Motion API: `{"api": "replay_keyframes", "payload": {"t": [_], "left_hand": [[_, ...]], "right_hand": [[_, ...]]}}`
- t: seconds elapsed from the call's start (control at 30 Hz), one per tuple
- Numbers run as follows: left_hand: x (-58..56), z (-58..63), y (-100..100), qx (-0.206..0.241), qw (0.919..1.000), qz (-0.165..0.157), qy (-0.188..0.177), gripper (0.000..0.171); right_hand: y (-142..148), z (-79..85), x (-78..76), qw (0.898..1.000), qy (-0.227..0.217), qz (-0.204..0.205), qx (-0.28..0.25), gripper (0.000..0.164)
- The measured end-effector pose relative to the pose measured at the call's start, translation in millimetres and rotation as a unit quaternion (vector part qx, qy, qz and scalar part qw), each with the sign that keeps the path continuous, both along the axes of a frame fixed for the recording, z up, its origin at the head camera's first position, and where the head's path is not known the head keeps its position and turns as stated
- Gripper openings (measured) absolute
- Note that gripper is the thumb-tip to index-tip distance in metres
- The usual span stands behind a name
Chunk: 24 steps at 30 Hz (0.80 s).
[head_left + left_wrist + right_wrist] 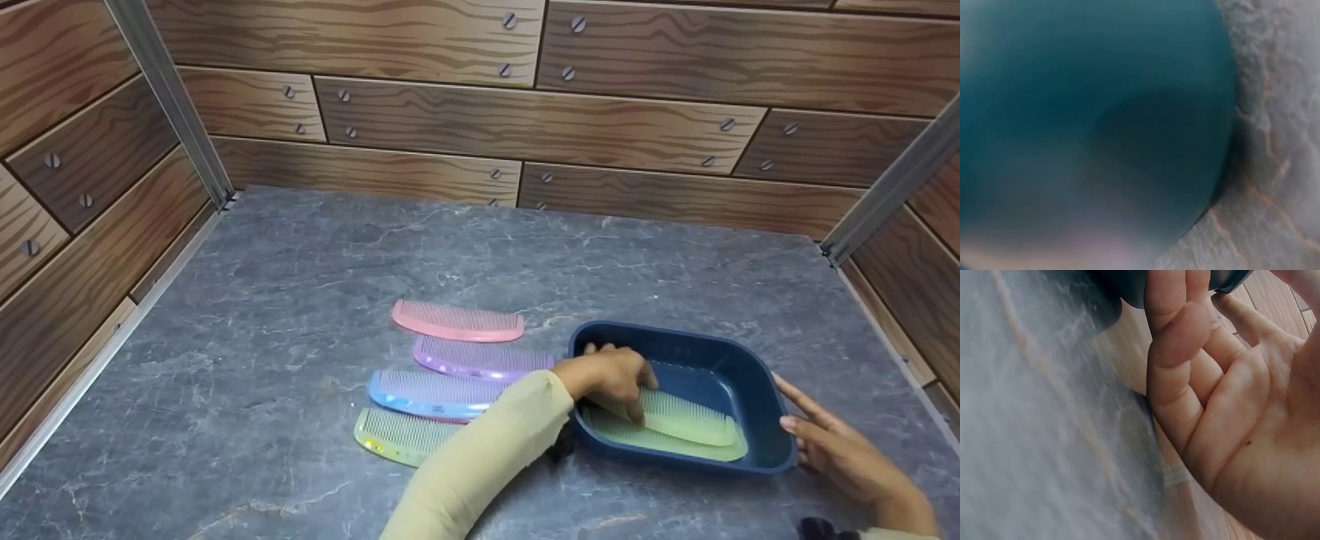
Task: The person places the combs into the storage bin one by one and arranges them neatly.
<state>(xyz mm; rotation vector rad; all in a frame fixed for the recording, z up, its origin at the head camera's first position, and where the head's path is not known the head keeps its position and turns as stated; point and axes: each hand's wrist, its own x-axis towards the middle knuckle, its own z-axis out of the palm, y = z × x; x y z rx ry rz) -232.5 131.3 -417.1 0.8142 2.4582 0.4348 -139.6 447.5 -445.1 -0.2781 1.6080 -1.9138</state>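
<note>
In the head view my left hand [616,377] reaches over the left rim into a dark blue basin [759,390]. Its fingers and thumb pinch the left end of a pale green comb [694,421]. Under that lies a second pale green comb [675,444], flat along the basin's near side. My right hand [844,450] is at the basin's right end, index finger stretched along the outer wall and thumb at the rim. In the right wrist view, the lower fingers [1171,377] of this hand bend beside the basin's underside. The basin's blurred wall [1145,67] fills most of the left wrist view.
Left of the basin, a pink comb [457,324], a purple comb [480,361], a blue comb [427,397] and a clear green comb [401,436] lie in a column, partly behind my left sleeve [487,457]. Wood-patterned walls [420,112] enclose the grey marbled table [300,262].
</note>
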Motion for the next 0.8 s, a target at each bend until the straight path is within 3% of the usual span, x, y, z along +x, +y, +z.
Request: {"api": "replay_keyframes", "payload": {"t": [0.23,0.57,0.8], "left_hand": [[-1.1,1.0,-0.5,0.002,1.0,-0.004,0.006,0.051],[0.4,0.4,-2.3,0.01,0.9995,-0.007,0.029,0.055],[1.1,-0.6,-0.4,-0.002,0.9974,0.002,0.072,0.056]], "right_hand": [[-0.3,1.7,-0.1,1.0,0.002,0.0,-0.001,0.059],[-1.1,2.8,-0.9,0.996,-0.021,0.043,-0.071,0.063],[-0.3,2.7,-0.6,0.998,-0.015,0.028,-0.051,0.062]]}}
